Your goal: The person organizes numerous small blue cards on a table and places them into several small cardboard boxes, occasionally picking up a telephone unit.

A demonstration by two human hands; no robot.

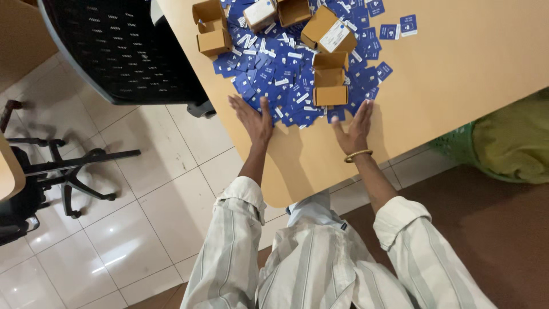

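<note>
A heap of small blue cards (286, 80) lies spread over a light wooden table (457, 74). Several small brown cardboard boxes (330, 80) sit among and on the cards, some with open flaps. My left hand (251, 120) lies flat on the table, fingers apart, touching the near left edge of the heap. My right hand (355, 127) also lies flat and spread at the near right edge, a gold bangle on its wrist. Neither hand holds anything.
A black mesh office chair (120, 51) stands against the table's left side. Another chair's black wheeled base (68, 171) rests on the white tiled floor at left. A green basket with yellow cloth (509, 143) stands under the table's right end.
</note>
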